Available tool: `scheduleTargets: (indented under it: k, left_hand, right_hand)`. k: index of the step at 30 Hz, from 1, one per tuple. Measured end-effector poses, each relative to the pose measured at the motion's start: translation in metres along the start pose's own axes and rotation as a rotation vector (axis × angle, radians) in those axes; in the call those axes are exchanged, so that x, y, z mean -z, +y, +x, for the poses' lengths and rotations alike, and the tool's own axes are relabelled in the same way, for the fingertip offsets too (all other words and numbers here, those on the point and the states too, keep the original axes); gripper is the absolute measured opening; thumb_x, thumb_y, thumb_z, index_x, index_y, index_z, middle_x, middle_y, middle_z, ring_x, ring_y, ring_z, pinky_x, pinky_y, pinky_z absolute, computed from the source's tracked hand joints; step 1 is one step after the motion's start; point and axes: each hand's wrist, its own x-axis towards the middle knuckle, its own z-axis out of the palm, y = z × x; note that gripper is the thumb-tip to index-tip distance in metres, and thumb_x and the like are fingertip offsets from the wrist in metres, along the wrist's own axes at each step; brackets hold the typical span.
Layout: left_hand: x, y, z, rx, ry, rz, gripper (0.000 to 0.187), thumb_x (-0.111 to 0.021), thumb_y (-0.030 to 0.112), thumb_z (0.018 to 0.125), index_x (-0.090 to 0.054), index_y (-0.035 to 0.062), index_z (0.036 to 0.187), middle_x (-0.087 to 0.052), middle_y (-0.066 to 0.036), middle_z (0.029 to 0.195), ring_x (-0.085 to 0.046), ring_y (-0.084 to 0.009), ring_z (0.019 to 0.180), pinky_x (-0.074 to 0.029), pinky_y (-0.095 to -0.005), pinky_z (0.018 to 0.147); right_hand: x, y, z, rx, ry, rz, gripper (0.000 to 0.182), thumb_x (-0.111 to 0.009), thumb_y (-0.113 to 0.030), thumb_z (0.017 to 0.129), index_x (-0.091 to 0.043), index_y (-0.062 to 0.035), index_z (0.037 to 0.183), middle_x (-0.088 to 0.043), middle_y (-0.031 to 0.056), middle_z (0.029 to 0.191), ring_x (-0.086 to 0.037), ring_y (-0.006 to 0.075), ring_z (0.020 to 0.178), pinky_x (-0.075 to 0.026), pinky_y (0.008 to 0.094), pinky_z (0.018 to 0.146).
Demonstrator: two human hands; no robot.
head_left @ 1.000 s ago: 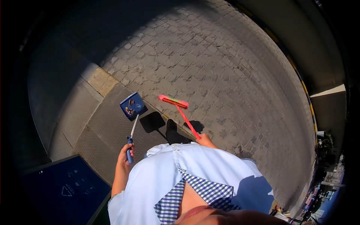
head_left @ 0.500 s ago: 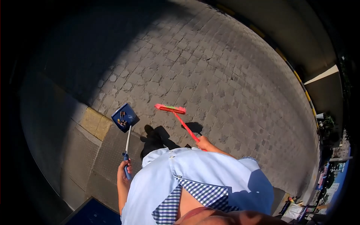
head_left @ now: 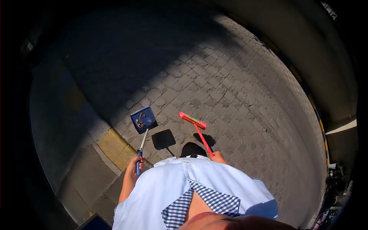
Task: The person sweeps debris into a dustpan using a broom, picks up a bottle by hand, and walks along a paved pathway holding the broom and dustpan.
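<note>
On the left, my left hand (head_left: 135, 165) is closed around the blue grip of a long-handled dustpan (head_left: 148, 123). Several small brown and yellowish bits of litter (head_left: 139, 123) lie in its blue pan, which is held above the paving with its shadow beside it. My right hand (head_left: 218, 157), partly hidden by the light blue shirt, grips the red handle of a broom (head_left: 200, 132). The broom's head, with pink and green bristles, is in front of me to the right of the pan, apart from it.
Grey stone paving (head_left: 230, 103) stretches ahead, with a deep shadow across its far left. A yellow-painted curb (head_left: 113, 146) and a sidewalk (head_left: 92, 165) run along my left. A black-and-yellow curb (head_left: 314, 103) borders the far right side. A dark blue object (head_left: 94, 223) shows at bottom left.
The view has shifted forward, bringing the shadowed paving closer. Dustpan and broom have moved rightward in the picture, and the broom's head has tilted. Both hands keep their holds.
</note>
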Motion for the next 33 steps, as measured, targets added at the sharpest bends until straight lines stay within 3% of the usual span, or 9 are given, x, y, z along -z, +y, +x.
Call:
scheduleTargets:
  k: [1,8,18,21,23,25,27,31,33]
  left_hand:
    - [-0.006,0.030,0.014,-0.018,0.005,-0.012,0.018,-0.057,0.014,0.080,-0.050,0.0032,0.092,-0.048,-0.001,0.069,-0.044,-0.0065,0.048,-0.035,-0.0179,0.037]
    - [-0.031,0.210,0.136,-0.120,0.065,-0.124,0.018,-0.059,0.014,0.079,-0.051,0.0048,0.092,-0.049,-0.001,0.068,-0.043,-0.0070,0.047,-0.034,-0.0185,0.037]
    - [-0.043,0.482,0.207,-0.263,0.179,-0.273,0.019,-0.061,0.015,0.079,-0.052,0.0041,0.091,-0.051,-0.001,0.068,-0.045,-0.0065,0.048,-0.036,-0.0181,0.039]
    - [-0.016,0.577,0.247,-0.287,0.203,-0.273,0.020,-0.062,0.015,0.078,-0.051,0.0038,0.091,-0.051,-0.002,0.067,-0.046,-0.0071,0.048,-0.037,-0.0188,0.039]
    - [0.007,0.653,0.275,-0.311,0.237,-0.244,0.019,-0.062,0.012,0.077,-0.051,0.0034,0.091,-0.052,-0.004,0.067,-0.046,-0.0085,0.048,-0.039,-0.0206,0.040]
    - [0.019,0.728,0.289,-0.334,0.210,-0.250,0.018,-0.062,0.011,0.077,-0.051,0.0036,0.090,-0.052,-0.004,0.067,-0.046,-0.0088,0.048,-0.039,-0.0201,0.040]
    - [0.024,0.804,0.291,-0.320,0.181,-0.297,0.018,-0.062,0.011,0.078,-0.051,0.0037,0.089,-0.051,-0.004,0.066,-0.046,-0.0087,0.047,-0.039,-0.0199,0.040]
    - [0.024,0.934,0.284,-0.273,0.191,-0.299,0.016,-0.061,0.010,0.078,-0.050,0.0038,0.088,-0.051,-0.003,0.066,-0.047,-0.0082,0.047,-0.039,-0.0190,0.038]
    - [0.024,0.995,0.286,-0.278,0.215,-0.309,0.016,-0.060,0.010,0.079,-0.050,0.0036,0.089,-0.051,-0.003,0.066,-0.047,-0.0079,0.048,-0.039,-0.0188,0.038]
  right_hand:
    - [0.012,-0.030,0.032,0.020,-0.001,-0.004,0.019,-0.066,-0.021,0.068,-0.069,-0.0068,0.080,-0.064,0.0199,0.073,-0.065,0.0340,0.072,-0.048,0.0420,0.064]
    - [0.072,-0.255,0.284,0.198,-0.084,-0.052,0.024,-0.065,-0.021,0.068,-0.069,-0.0046,0.085,-0.064,0.0208,0.075,-0.066,0.0303,0.075,-0.048,0.0399,0.066]
    - [0.082,-0.634,0.512,0.319,-0.244,-0.149,0.019,-0.065,-0.017,0.069,-0.069,-0.0029,0.081,-0.066,0.0158,0.067,-0.066,0.0255,0.060,-0.052,0.0382,0.061]
    - [0.048,-0.727,0.567,0.254,-0.271,-0.161,0.032,-0.069,-0.022,0.065,-0.070,-0.0051,0.092,-0.065,0.0123,0.068,-0.066,0.0216,0.065,-0.050,0.0346,0.063]
    - [0.028,-0.812,0.614,0.485,-0.200,-0.363,0.025,-0.066,-0.021,0.067,-0.070,-0.0049,0.087,-0.067,0.0181,0.075,-0.067,0.0309,0.072,-0.052,0.0399,0.069]
    - [0.018,-0.881,0.634,0.491,-0.201,-0.385,0.030,-0.067,-0.023,0.065,-0.070,-0.0062,0.090,-0.067,0.0193,0.079,-0.066,0.0337,0.078,-0.051,0.0406,0.072]
    - [0.007,-0.964,0.648,0.532,-0.154,-0.353,0.029,-0.067,-0.021,0.066,-0.070,-0.0055,0.090,-0.067,0.0180,0.076,-0.067,0.0303,0.074,-0.052,0.0391,0.070]
    - [-0.003,-1.090,0.685,0.275,-0.356,-0.172,0.025,-0.068,-0.019,0.069,-0.070,-0.0021,0.087,-0.065,0.0124,0.066,-0.064,0.0192,0.061,-0.050,0.0349,0.061]
    - [0.001,-1.169,0.678,0.436,-0.292,-0.284,0.020,-0.064,-0.013,0.070,-0.068,0.0004,0.084,-0.063,0.0102,0.063,-0.063,0.0181,0.058,-0.049,0.0339,0.059]
